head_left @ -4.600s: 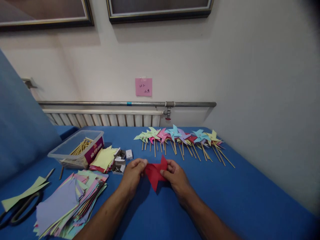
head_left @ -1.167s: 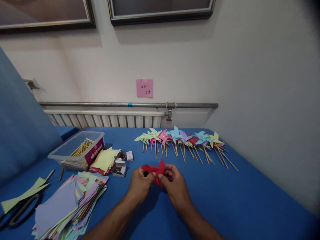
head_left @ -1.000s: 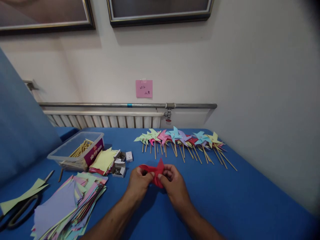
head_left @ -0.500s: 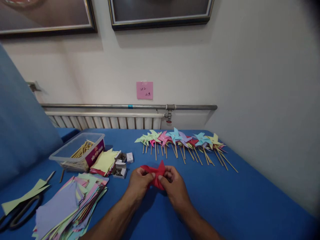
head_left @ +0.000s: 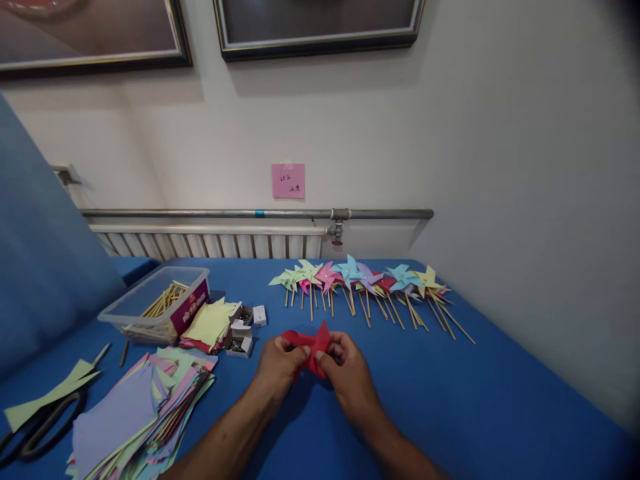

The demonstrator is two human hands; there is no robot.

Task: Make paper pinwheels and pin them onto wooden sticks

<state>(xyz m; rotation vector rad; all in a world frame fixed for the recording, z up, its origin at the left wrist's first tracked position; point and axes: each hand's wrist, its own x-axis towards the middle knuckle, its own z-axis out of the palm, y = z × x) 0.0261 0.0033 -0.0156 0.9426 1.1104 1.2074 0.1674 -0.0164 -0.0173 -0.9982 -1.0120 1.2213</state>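
A red paper pinwheel (head_left: 313, 343), its points partly folded in, is held above the blue table between my two hands. My left hand (head_left: 280, 363) pinches its left side, thumb on top near the middle. On the right side, my right hand (head_left: 349, 365) grips the paper, with its thumb pressing close to the centre. The thumbs and fingers hide part of the folds, and no stick shows on this pinwheel. Behind my hands lie several finished paper pinwheels (head_left: 350, 269) on wooden sticks, in green, pink, blue, purple and yellow.
To the left stands a clear plastic box (head_left: 150, 300) of wooden sticks. Beside it are yellow paper squares (head_left: 211, 323) and small boxes of pins (head_left: 239, 341). Nearer me are a stack of coloured paper (head_left: 117, 417) and black-handled scissors (head_left: 50, 423) under green paper strips (head_left: 53, 393).
My hands stay almost in place on the red pinwheel; its left part looks slightly more folded over. The rest of the table is unchanged.
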